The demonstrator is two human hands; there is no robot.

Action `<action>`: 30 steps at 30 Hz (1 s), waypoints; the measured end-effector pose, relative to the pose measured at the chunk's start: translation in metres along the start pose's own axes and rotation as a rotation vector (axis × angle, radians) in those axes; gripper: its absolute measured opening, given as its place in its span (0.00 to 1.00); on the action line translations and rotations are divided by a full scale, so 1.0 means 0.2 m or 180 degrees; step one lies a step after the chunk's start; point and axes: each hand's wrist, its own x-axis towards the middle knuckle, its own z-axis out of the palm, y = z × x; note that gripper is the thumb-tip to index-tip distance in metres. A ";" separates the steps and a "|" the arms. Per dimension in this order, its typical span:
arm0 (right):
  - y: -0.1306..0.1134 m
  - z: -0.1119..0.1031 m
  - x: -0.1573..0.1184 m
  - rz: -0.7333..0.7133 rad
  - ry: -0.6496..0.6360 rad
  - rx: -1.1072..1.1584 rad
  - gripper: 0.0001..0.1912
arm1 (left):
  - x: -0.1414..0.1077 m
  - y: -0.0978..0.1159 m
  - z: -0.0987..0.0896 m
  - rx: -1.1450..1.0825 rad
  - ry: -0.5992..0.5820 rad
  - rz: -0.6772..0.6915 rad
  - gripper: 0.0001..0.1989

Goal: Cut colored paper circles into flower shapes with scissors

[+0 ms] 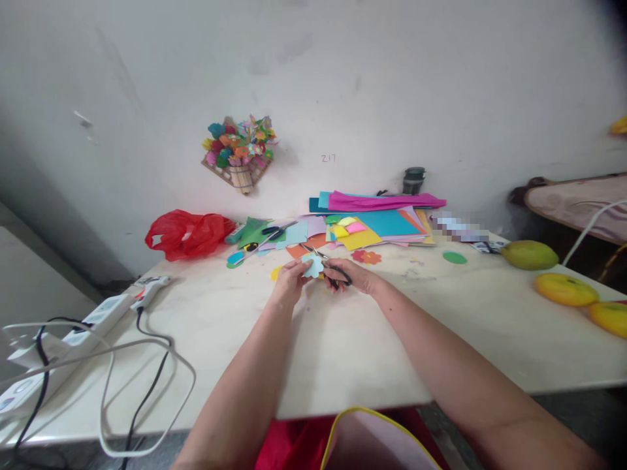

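Between the fingers of my left hand point(290, 277) is a light blue paper flower point(311, 266) with a scalloped edge. My right hand point(359, 275) is closed round the black handles of a pair of scissors point(341, 275), whose metal blades point up and left at the flower's edge. Both hands are close together above the table. Just beyond the scissors lie red and orange paper flowers point(366, 257). A yellow paper piece point(276, 273) shows beside my left fingers. A second pair of scissors point(273, 231) rests farther back among the papers.
Stacked coloured paper point(392, 223) lies along the wall, left of several mangoes point(529, 254). A red plastic bag point(189, 234) sits at the back left. A power strip point(93, 323) and loose cables point(169, 352) cover the left side. A green paper oval point(454, 258) lies at right.
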 end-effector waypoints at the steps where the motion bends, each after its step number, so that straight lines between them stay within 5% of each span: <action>1: 0.00 0.00 0.00 0.0005 0.0009 -0.0018 0.15 | 0.00 0.00 0.00 -0.0023 0.0015 0.0011 0.12; 30: -0.01 0.07 0.03 0.0151 0.0318 0.0186 0.16 | -0.01 -0.01 0.06 -0.0162 0.0499 0.0259 0.12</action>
